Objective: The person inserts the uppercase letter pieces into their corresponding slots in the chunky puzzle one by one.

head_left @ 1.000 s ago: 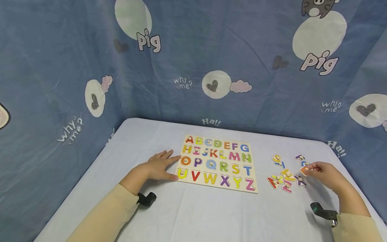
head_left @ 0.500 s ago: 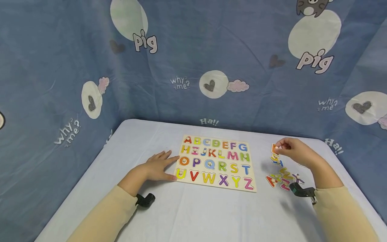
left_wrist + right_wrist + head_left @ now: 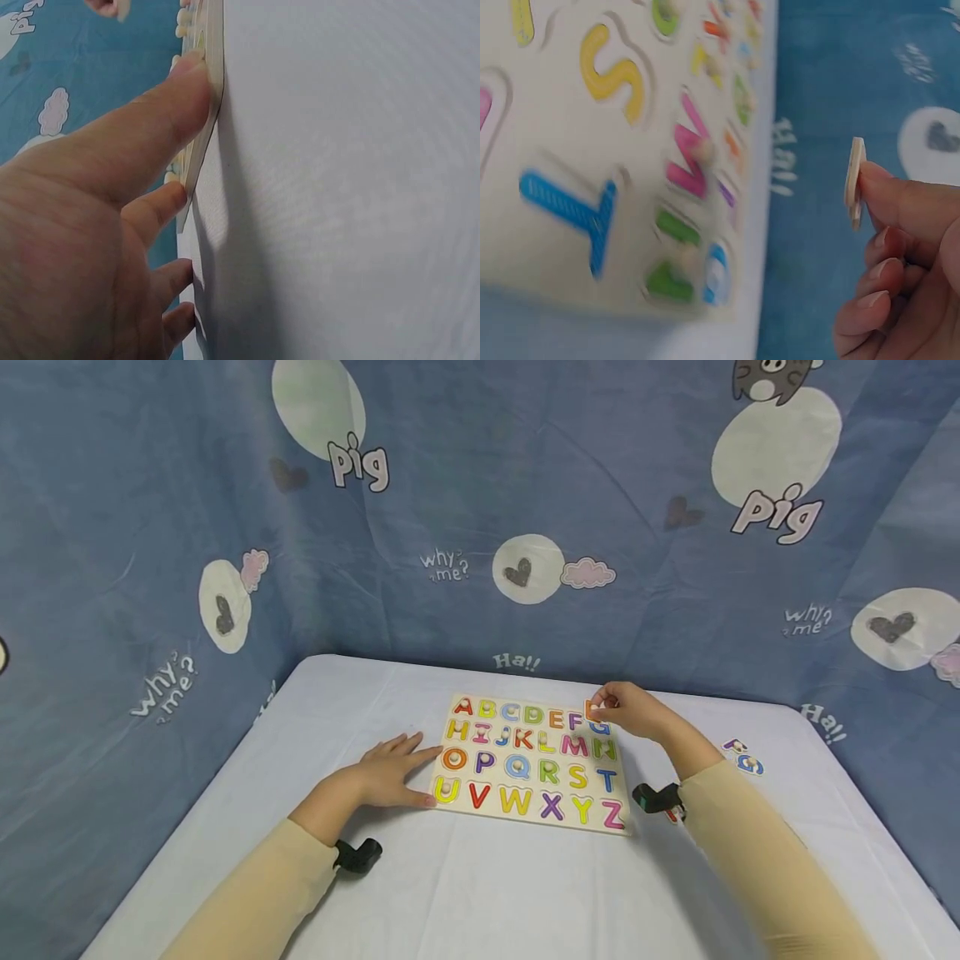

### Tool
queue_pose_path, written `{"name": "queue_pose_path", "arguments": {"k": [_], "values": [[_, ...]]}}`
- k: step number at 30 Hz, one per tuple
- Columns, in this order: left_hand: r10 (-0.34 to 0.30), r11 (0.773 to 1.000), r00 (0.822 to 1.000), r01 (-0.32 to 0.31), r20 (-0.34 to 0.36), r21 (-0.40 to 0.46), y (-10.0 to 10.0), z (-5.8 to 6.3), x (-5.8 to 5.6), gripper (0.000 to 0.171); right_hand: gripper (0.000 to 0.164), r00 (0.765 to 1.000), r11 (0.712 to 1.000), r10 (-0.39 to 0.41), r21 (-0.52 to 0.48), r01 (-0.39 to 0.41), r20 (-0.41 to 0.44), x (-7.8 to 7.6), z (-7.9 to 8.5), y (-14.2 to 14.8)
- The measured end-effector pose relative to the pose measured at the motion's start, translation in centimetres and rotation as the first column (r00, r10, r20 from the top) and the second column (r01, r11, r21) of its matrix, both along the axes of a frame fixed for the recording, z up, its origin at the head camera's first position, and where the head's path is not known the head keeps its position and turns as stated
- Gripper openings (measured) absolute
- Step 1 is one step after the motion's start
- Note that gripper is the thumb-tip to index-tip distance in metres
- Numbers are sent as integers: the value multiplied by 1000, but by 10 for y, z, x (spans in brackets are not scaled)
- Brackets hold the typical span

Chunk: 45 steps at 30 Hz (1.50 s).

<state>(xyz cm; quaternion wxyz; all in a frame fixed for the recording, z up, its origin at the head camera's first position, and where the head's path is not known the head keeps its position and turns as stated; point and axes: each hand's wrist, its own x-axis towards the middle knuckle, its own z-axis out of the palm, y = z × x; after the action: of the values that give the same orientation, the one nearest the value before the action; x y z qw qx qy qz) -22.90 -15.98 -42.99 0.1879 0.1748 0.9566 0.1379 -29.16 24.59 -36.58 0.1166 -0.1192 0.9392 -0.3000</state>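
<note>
The left hand (image 3: 386, 777) lies with spread fingers at the left side of a wooden alphabet puzzle board (image 3: 527, 819). Its thumb and index fingertip touch the board's edge (image 3: 214, 90) in the left wrist view. Over the board's far right corner, the right hand (image 3: 632, 706) pinches an orange letter piece (image 3: 592, 711) between thumb and fingers. The right wrist view shows this letter piece (image 3: 853, 184) edge-on, raised above the board. Below it are the G, M and N spots. Several letters in the upper rows carry knobs; S and T show none.
To the right of the board lie a purple letter piece (image 3: 735, 746) and a blue letter piece (image 3: 750, 764). A red piece (image 3: 674, 815) peeks out by the right wrist camera (image 3: 656, 798); the forearm hides the other loose letters. A blue patterned cloth (image 3: 450, 627) hangs behind the table.
The right hand has carried the orange letter piece from the loose letters leftward to above the board's far right corner. The left hand has stayed at the board's edge.
</note>
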Motion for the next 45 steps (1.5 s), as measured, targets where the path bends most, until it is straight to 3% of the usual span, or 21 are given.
{"name": "queue_pose_path", "arguments": {"k": [9, 18, 32, 45], "values": [[-15, 999, 1000, 16, -27, 30, -4, 0, 0, 92, 17, 999, 1000, -27, -9, 27, 36, -25, -29, -37], [-14, 999, 1000, 14, -28, 30, -4, -1, 1, 93, 17, 991, 995, -99, -10, 100, 89, -41, -58, -49], [-18, 999, 999, 19, -31, 31, -3, -1, 0, 93, 17, 991, 991, -129, 40, 127, 45, -38, -59, -57], [-29, 999, 999, 29, -22, 30, -2, 1, 0, 93, 21, 984, 985, -175, 13, 175, 23, -34, -57, -49]]}}
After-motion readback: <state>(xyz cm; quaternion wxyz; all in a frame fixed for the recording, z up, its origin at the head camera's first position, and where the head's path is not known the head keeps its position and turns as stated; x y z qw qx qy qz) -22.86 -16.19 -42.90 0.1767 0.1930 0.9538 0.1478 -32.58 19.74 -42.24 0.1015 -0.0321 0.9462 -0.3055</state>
